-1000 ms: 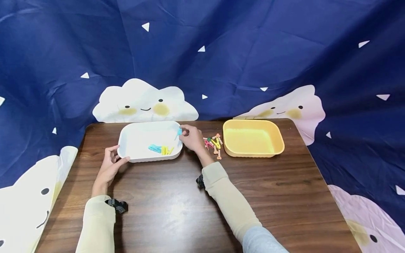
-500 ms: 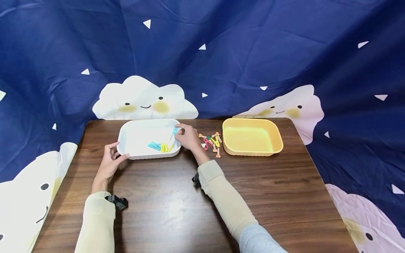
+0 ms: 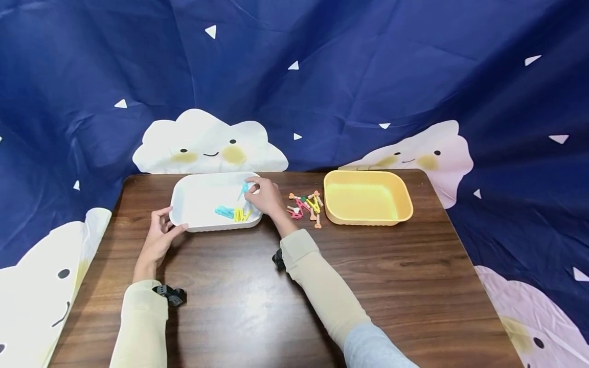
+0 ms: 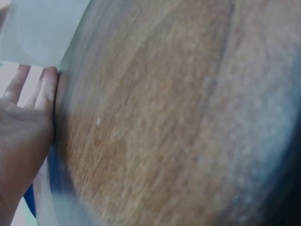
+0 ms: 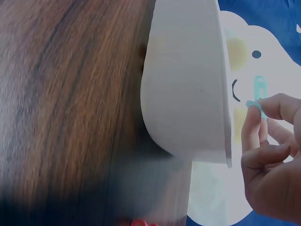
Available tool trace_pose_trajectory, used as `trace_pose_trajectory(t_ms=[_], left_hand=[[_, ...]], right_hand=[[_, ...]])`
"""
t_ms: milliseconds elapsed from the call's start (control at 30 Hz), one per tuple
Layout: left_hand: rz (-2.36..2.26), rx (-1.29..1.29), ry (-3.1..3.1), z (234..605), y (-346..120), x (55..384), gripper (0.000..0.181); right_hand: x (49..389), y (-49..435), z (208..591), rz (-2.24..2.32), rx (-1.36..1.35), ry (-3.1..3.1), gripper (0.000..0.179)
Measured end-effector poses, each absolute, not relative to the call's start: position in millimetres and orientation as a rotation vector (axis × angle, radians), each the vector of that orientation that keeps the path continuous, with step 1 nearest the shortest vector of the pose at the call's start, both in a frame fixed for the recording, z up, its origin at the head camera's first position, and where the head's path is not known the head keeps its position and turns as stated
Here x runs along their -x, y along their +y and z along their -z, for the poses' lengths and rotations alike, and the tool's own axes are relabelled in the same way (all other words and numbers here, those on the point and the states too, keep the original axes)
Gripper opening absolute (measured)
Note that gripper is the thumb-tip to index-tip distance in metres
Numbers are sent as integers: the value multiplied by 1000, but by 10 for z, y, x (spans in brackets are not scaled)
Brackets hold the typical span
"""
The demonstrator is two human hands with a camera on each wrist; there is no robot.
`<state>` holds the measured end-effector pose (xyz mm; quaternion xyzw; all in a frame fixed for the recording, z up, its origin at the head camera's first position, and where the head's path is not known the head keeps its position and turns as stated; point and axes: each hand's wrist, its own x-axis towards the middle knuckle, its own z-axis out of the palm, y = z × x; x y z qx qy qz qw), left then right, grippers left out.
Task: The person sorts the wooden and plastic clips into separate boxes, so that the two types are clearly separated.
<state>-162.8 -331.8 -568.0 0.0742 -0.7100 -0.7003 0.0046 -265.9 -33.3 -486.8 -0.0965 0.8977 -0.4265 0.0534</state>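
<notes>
Blue clip point(image 3: 244, 188), length slanting down leftward, right fingers point(image 5: 277, 107) pinching, left fingers point(image 4: 45, 92) holding tray point(image 3: 200, 199)

1 light-blue clip point(image 3: 243, 189) | pinched aloft | over white tray point(image 3: 202, 193)

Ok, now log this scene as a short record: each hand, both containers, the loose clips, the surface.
left hand: holds the white tray at its near left corner
right hand: pinches a light-blue clip over the white tray
in the white tray: blue clips and yellow clips, side by side
yellow container: to the right of the white tray
loose clips: mixed colours, clustered between the two containers
surface: brown wood-grain table
</notes>
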Motion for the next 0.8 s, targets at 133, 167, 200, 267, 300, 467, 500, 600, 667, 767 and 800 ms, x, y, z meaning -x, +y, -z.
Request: trace_pose_trajectory(t_ms=[133, 167, 200, 267, 300, 467, 500, 600, 667, 767, 800], left_hand=[[2173, -221, -2237, 5649, -3300, 1630, 64], [2171, -221, -2241, 5645, -3297, 1625, 64], [2170, -223, -2248, 5642, -3295, 1618, 64], [2174, -229, -2250, 5641, -3294, 1602, 64], [2179, -233, -2246, 5647, -3297, 1595, 63], [2162, -224, -2256, 5643, -3319, 1587, 63], [2155, -221, -2259, 5643, -3324, 1587, 64], [2156, -223, -2257, 5641, -3318, 1587, 65], [2161, -237, -2259, 5645, -3302, 1591, 66], [2173, -250, -2246, 5656, -3277, 1587, 66], [2172, -252, -2244, 5666, -3271, 1587, 65]], right_hand=[[2667, -389, 4876, 1311, 314, 2690, 42], [2665, -403, 4880, 1314, 319, 2681, 42], [2664, -420, 4889, 1316, 324, 2672, 42], [2659, -455, 4909, 1318, 337, 2653, 41], [2654, -475, 4920, 1316, 346, 2642, 41], [2649, -561, 4961, 1287, 394, 2636, 41], [2653, -577, 4972, 1279, 398, 2641, 42], [2663, -610, 4988, 1238, 409, 2669, 41], [2667, -620, 4995, 1201, 410, 2686, 40], [2668, -643, 5010, 1147, 428, 2713, 39], [2667, -651, 5020, 1134, 433, 2722, 39]])
